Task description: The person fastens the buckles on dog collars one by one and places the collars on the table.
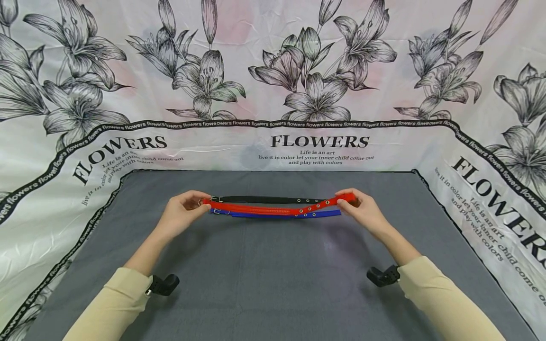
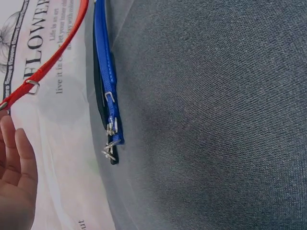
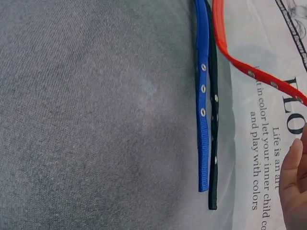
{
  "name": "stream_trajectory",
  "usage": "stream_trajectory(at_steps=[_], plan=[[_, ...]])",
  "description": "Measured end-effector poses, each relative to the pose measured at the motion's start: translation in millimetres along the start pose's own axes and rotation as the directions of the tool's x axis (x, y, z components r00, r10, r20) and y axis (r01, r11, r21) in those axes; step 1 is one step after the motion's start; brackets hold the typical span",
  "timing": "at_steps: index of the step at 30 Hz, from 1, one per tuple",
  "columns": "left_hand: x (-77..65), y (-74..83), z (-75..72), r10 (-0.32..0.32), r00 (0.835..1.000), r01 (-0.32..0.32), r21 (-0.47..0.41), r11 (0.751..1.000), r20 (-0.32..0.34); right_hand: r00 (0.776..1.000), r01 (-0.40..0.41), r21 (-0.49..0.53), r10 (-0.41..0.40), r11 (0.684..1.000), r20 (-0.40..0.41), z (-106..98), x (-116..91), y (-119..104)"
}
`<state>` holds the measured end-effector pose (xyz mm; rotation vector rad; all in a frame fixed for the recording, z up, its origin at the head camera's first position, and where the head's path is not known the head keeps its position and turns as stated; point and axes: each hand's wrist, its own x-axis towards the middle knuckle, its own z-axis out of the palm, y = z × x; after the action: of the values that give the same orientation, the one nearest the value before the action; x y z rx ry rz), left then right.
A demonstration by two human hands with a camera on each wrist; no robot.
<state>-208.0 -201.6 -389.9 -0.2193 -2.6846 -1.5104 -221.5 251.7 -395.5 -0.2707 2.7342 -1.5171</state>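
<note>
A red collar (image 1: pixel 256 209) with metal eyelets hangs in a shallow sag between both hands, above the cloth. My left hand (image 1: pixel 181 213) pinches its buckle end, and my right hand (image 1: pixel 361 207) pinches the eyelet end. Behind it a black collar (image 1: pixel 260 199) lies stretched out lengthwise on the grey cloth. A blue collar (image 1: pixel 328 213) lies alongside, partly hidden by the red one in the head view. Metal buckles (image 2: pixel 111 127) on the blue and black collars sit at their left ends; the blue eyelet strip (image 3: pixel 203 143) shows at the right.
Grey cloth (image 1: pixel 273 274) covers the table. A white flower-printed sheet (image 1: pixel 226 147) with black lettering rises at the back and both sides. Each wrist carries a black camera mount (image 1: pixel 164 285) near the cream sleeve (image 1: pixel 111 303).
</note>
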Motion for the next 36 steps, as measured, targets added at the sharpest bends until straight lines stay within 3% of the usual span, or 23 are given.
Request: stream_trajectory(at_steps=[10, 17, 25, 29, 36], plan=[[0.9, 5.6, 5.9, 0.058, 0.998, -0.058, -0.035, 0.998, -0.012, 0.999, 0.039, 0.021, -0.038, 0.999, -0.028, 5, 2, -4], [0.7, 10.5, 17.0, 0.048, 0.998, -0.050, -0.083, 0.995, -0.035, 0.999, 0.025, 0.029, -0.024, 0.999, -0.026, 12, 2, -10], [3.3, 16.6, 27.4, 0.035, 0.997, -0.042, -0.106, 0.993, -0.071, 0.995, 0.083, 0.181, -0.090, 0.980, 0.032, 19, 5, -13], [4.7, 21.6, 32.9, 0.004, 0.998, -0.015, -0.186, 0.983, -0.062, 0.990, 0.114, 0.234, -0.130, 0.965, 0.053, 23, 6, -16], [9.4, 25.9, 43.6, -0.037, 0.999, 0.034, -0.342, 0.939, -0.001, 0.994, 0.085, 0.284, -0.101, 0.955, 0.040, 30, 4, -32]])
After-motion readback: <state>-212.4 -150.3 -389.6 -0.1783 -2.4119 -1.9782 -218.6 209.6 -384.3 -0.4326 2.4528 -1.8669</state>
